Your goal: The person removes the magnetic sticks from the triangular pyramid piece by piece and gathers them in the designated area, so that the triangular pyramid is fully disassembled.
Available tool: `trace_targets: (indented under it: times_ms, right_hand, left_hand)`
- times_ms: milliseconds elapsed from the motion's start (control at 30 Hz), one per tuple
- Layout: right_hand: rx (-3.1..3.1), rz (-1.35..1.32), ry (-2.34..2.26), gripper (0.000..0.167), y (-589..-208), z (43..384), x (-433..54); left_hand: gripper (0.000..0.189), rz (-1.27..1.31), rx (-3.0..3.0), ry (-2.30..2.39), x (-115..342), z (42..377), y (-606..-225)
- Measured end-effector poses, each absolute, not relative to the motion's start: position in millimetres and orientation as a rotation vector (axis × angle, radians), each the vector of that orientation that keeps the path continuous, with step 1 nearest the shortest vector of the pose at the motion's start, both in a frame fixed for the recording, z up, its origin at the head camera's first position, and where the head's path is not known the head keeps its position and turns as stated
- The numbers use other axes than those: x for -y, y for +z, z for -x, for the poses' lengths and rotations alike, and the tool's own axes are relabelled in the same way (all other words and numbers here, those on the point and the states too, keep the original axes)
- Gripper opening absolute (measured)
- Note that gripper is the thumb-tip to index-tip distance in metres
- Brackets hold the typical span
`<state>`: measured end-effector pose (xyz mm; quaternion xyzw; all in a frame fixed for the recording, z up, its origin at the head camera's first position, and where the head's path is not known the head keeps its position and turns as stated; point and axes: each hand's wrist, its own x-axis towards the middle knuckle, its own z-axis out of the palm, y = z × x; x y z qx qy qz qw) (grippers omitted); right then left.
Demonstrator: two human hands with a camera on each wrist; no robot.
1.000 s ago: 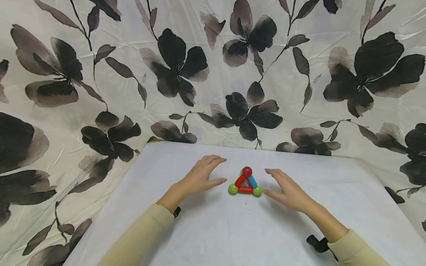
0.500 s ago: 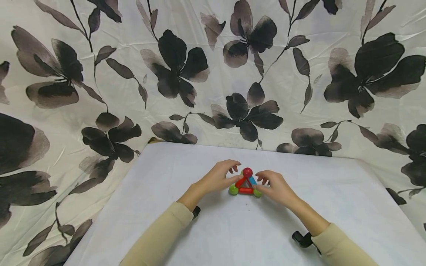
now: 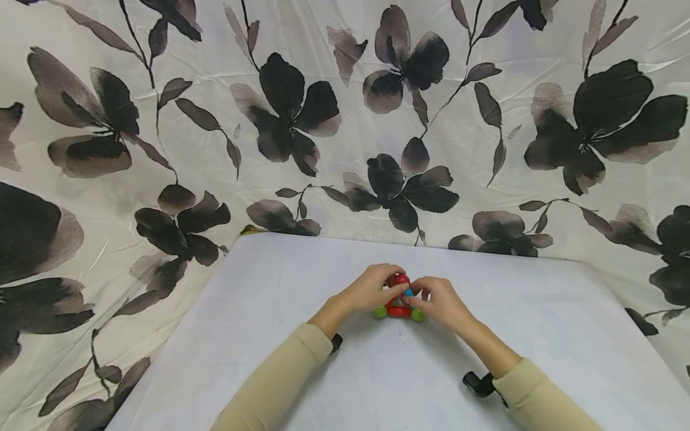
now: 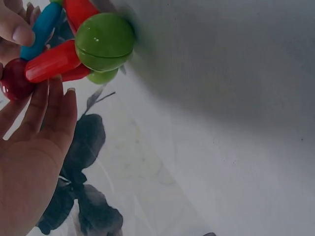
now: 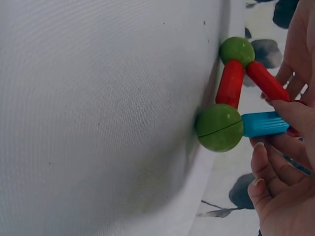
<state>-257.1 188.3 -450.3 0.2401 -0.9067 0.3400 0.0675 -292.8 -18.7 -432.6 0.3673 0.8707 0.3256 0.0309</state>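
Likely grasp step on ball-and-rod triangle: left hand pinched 12 o'clock red ball, right hand 2 o'clock blue rod; next needed even pressure.

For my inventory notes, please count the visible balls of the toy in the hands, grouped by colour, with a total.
Red ball: 1
Green balls: 3
Total: 4

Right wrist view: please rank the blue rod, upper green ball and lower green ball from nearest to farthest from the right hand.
1. Blue rod: held by the right hand.
2. Lower green ball: at that rod's end, away from the hand.
3. Upper green ball: across a red rod from the lower one.
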Motion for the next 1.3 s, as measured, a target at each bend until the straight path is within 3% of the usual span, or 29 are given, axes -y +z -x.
trace_targets:
  times_ms: [300, 1300]
  right_hand:
    - [2.708, -0.773, 0.985, 0.004, -452, 260, -187]
    - [2.715, -0.607, 1.053, 0.011, -450, 255, -205]
  left_hand:
    - [0.022, -1.085, -2.689, 1.008, 19, 289, -432]
    - [0.026, -0.889, -2.738, 1.074, 47, 293, -428]
